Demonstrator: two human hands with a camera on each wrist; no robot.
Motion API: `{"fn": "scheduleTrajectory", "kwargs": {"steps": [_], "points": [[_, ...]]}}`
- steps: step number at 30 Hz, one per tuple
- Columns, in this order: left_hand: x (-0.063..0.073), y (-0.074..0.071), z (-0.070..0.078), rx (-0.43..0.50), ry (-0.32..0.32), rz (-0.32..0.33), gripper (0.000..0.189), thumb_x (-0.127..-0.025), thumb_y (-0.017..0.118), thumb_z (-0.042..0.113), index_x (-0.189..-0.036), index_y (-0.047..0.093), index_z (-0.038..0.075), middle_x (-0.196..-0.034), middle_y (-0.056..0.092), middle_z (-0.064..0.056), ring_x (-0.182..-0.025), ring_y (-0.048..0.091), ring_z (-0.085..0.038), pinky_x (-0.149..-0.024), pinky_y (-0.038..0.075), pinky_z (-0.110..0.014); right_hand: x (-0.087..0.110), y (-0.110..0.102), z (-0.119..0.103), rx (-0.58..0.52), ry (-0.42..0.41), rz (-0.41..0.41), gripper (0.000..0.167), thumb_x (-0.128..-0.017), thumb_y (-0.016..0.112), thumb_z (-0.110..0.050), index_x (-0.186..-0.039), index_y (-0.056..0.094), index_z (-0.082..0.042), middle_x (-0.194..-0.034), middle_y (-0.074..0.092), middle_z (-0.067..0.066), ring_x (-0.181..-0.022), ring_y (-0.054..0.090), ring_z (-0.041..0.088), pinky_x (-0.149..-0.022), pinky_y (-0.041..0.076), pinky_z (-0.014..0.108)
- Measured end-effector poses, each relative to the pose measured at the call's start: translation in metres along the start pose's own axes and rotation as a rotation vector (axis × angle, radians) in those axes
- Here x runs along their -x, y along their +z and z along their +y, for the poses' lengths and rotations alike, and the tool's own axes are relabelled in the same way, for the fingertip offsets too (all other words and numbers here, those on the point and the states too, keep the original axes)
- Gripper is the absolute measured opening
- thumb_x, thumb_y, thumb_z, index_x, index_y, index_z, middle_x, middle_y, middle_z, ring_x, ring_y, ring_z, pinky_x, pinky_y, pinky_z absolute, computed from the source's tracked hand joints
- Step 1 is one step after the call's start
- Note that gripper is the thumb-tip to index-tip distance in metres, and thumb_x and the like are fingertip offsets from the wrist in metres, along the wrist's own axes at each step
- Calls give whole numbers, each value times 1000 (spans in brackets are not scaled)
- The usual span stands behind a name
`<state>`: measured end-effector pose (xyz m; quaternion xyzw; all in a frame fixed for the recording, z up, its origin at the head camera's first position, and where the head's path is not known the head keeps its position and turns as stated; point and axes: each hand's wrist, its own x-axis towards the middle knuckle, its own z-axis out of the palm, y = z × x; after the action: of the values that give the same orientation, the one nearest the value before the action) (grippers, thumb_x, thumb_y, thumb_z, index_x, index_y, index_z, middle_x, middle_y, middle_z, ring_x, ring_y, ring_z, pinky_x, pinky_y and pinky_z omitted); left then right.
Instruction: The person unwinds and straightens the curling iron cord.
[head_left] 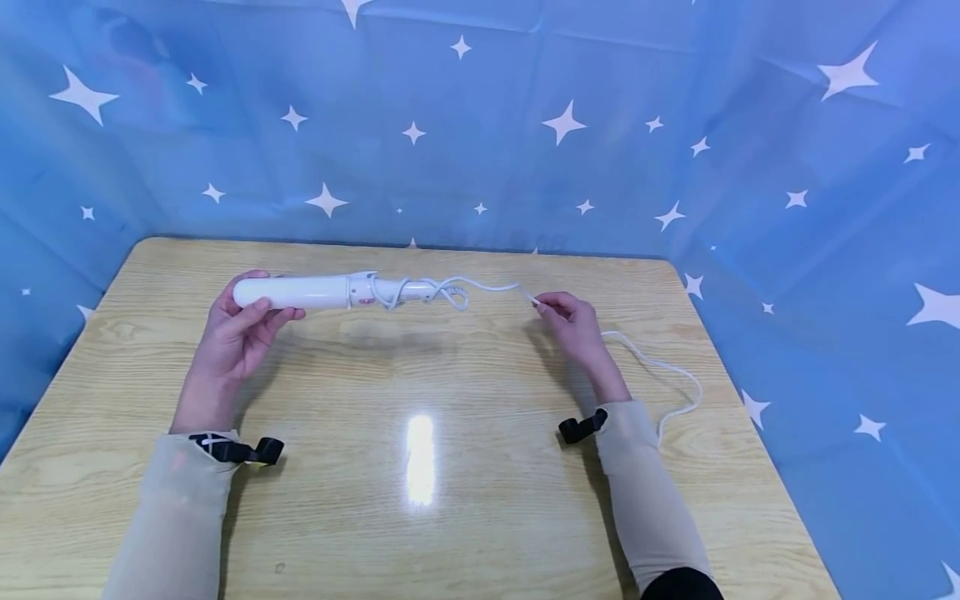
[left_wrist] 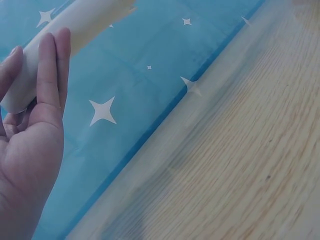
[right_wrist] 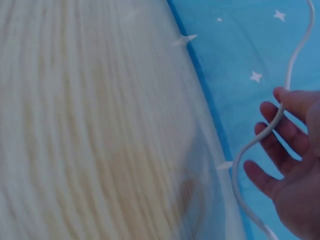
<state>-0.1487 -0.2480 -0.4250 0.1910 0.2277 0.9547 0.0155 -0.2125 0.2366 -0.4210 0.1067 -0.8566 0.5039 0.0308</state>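
Observation:
A white corded wand that looks like a curling iron (head_left: 311, 292) is held level above the table, its thick smooth end to the left. My left hand (head_left: 238, 333) grips that end between thumb and fingers; the left wrist view shows fingers along the white barrel (left_wrist: 92, 25). A white cord (head_left: 489, 288) is wound loosely round the thinner right part and runs on to the right. My right hand (head_left: 576, 332) pinches the cord between thumb and forefinger. In the right wrist view the cord (right_wrist: 239, 170) passes by the other, loosely bent fingers.
The light wooden table (head_left: 337, 517) has its back edge close to a blue curtain (head_left: 480, 158) with white stars. A loose stretch of cord (head_left: 686, 375) curves over the table's right side, beside the right forearm. Small black cameras (head_left: 266, 451) are worn on both wrists.

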Motion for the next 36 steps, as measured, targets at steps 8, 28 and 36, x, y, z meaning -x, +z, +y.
{"fn": "scheduleTrajectory", "kwargs": {"steps": [8,28,36], "points": [[-2,2,-1,-5,-1,9,32,-100,40,-22,-122,60,-10,-127,55,-25,-112,66,-44,-92,61,-44,4,-17,4,25,2,66,23,-103,63,-7,-118,71,7,-111,69,23,-88,59,2,-75,51,11],[1,-5,-4,44,-20,4,33,-100,39,-23,-123,59,-11,-128,54,-25,-115,64,-45,-94,60,-44,23,-49,-15,-145,-69,155,22,-101,62,2,-115,67,17,-103,70,3,-93,63,4,-81,55,13],[-1,-4,-9,29,-26,22,33,-100,39,-23,-123,59,-11,-129,52,-25,-112,65,-45,-93,61,-42,23,-62,7,-246,-96,245,23,-103,63,-8,-114,70,11,-105,69,-2,-102,66,11,-87,55,18]]}}
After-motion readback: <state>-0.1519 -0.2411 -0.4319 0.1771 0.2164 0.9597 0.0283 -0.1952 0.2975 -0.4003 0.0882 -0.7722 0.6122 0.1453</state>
